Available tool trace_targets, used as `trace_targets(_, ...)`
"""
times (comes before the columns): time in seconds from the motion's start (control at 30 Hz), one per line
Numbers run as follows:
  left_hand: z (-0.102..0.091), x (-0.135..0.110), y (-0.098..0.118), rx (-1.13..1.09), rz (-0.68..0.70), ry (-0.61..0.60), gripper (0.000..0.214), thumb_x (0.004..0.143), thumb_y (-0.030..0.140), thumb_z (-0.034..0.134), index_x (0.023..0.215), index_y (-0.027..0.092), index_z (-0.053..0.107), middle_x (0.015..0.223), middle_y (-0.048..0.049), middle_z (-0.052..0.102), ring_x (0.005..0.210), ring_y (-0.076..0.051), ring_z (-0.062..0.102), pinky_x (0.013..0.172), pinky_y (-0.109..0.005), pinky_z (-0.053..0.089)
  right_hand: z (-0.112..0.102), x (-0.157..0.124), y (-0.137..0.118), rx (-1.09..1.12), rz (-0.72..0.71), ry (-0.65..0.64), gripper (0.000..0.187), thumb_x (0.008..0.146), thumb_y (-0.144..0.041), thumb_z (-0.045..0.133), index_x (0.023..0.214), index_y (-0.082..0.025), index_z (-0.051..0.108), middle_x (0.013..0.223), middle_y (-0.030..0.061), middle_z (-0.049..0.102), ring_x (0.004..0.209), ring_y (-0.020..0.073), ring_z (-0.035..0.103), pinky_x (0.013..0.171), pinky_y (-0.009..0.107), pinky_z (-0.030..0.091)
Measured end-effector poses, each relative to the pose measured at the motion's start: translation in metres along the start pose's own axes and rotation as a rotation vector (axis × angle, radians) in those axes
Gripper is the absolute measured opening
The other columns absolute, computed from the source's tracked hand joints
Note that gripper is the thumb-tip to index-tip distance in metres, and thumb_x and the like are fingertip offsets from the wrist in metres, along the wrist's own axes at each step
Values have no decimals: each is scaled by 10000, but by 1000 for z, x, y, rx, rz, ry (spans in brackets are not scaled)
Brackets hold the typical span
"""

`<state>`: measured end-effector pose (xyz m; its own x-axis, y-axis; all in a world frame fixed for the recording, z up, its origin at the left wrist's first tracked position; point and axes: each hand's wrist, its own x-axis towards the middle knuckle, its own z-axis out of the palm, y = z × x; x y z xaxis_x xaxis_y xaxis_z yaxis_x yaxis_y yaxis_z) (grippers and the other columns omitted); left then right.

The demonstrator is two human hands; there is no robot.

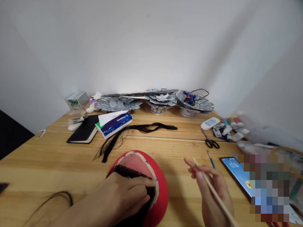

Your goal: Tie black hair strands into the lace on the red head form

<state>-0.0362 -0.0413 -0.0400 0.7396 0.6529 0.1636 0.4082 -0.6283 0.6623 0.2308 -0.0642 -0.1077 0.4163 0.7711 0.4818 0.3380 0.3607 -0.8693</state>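
Observation:
A red head form (161,189) stands at the near middle of the table, with a pinkish mesh patch edged in a pale band (137,163) pinned on it. Rows of black hair (126,171) cover the lower part of the mesh. My left hand (125,192) lies over this hair, fingers curled together on it near the band's right side; part of the hair is hidden beneath. To the right of the form, my right hand (210,189) is closed around a thin pale wooden stick (214,190), its tip pointing up and away from me, apart from the form.
Behind the form lies a long black hair strand (142,126), beside a tissue pack (114,124) and a black notebook (82,130). Scissors (209,140), a thin blue brush (211,160) and a phone (234,173) lie right. Grey paper flower-like shapes (161,99) line the wall.

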Motion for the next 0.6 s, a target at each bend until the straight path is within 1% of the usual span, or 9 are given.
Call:
trace_targets(0.03, 1, -1, -1, 24, 64, 20, 247, 1086, 215, 520, 920, 227, 703, 1157, -6, 809, 962, -164, 769, 905, -185, 574, 6, 9, -5, 70, 131, -9, 202, 967, -423, 720, 897, -236, 687, 842, 60, 850, 714, 203, 778, 690, 301, 636)
trace_targets(0.07, 3, -1, -3, 56, 136, 51, 265, 1107, 218, 482, 944, 214, 691, 1181, -20, 806, 981, -159, 775, 910, -176, 577, 13, 15, -9, 151, 220, -2, 288, 929, -481, 756, 826, -221, 686, 728, 48, 820, 638, 194, 747, 634, 282, 618)
trace_targets(0.13, 8, -1, -7, 123, 273, 141, 317, 1135, 208, 404, 942, 192, 654, 1186, -31, 809, 942, -136, 794, 882, -150, 586, 25, 19, -14, 284, 330, -79, 384, 902, -551, 768, 736, -213, 696, 550, 6, 728, 510, 158, 664, 535, 233, 556)
trace_targets(0.2, 11, -1, -10, 158, 338, 214, 365, 1151, 209, 346, 917, 191, 625, 1151, -15, 820, 854, -120, 806, 787, -138, 595, 33, 13, -17, 350, 322, -216, 374, 933, -543, 742, 753, -216, 764, 522, -3, 698, 484, 135, 632, 497, 203, 509)
trace_targets(0.3, 13, -1, -13, 178, 322, 210, 424, 1167, 234, 290, 887, 201, 607, 1133, 15, 825, 753, -112, 803, 641, -170, 582, 38, -3, -17, 353, 240, -399, 297, 1015, -477, 659, 916, -274, 853, 698, 31, 789, 604, 139, 692, 562, 194, 540)
trace_targets(0.37, 11, 0, -14, 193, 302, 197, 430, 1170, 253, 291, 886, 200, 610, 1135, 14, 826, 711, -120, 795, 603, -205, 577, 39, -11, -15, 359, 220, -429, 261, 1049, -432, 620, 993, -323, 851, 770, 23, 819, 644, 136, 706, 603, 188, 561)
trace_targets(0.43, 10, 1, -13, 207, 310, 230, 434, 1167, 248, 292, 881, 193, 613, 1117, 1, 831, 651, -126, 779, 557, -233, 565, 41, -16, -13, 373, 177, -431, 224, 1060, -377, 612, 1040, -349, 833, 805, 11, 832, 681, 137, 729, 639, 185, 575)
trace_targets(0.53, 10, 3, -13, 199, 326, 268, 457, 1165, 223, 287, 823, 193, 589, 1044, 9, 842, 581, -107, 752, 493, -229, 535, 41, -19, -10, 357, 91, -470, 165, 1030, -278, 652, 1051, -336, 806, 819, 13, 814, 726, 154, 749, 670, 206, 585)
trace_targets(0.6, 12, 4, -14, 196, 320, 269, 457, 1167, 229, 300, 806, 194, 577, 1014, 17, 845, 576, -98, 752, 503, -216, 541, 40, -21, -8, 340, 111, -480, 134, 997, -225, 684, 1012, -316, 782, 832, 12, 778, 664, 145, 715, 613, 212, 569)
